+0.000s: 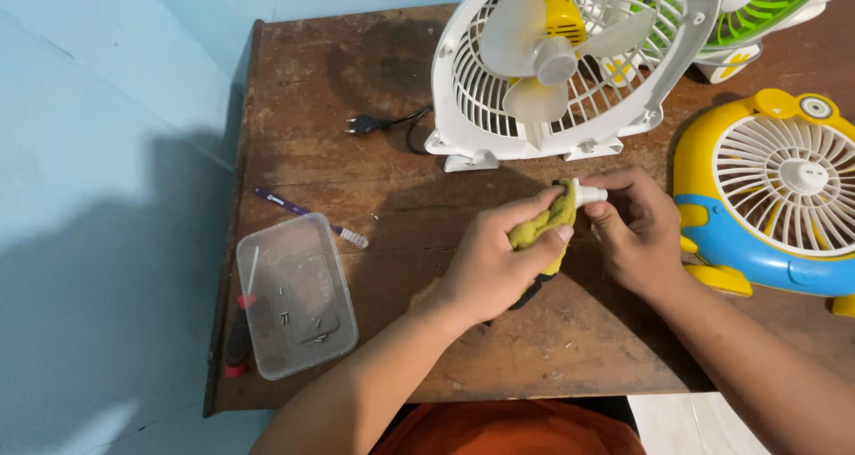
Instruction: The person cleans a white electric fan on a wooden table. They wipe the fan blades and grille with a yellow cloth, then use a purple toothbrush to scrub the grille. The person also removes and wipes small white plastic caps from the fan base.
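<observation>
My left hand [492, 261] is closed around a yellow-green cloth [545, 225] at the middle of the wooden table [374, 179]. My right hand [637, 230] pinches a small white plastic part [589, 193] whose end is pressed into the cloth. Both hands meet just in front of a white desk fan [570, 63] with its front grille off and its pale blades bare. A dark object pokes out under my left hand; what it is cannot be told.
A yellow and blue fan [775, 197] lies at the right, a green and white fan [766, 10] behind it. At the left are a clear plastic box with small screws [296, 295], a red-handled screwdriver [239, 344], a purple toothbrush [307, 215] and a black plug [365, 125].
</observation>
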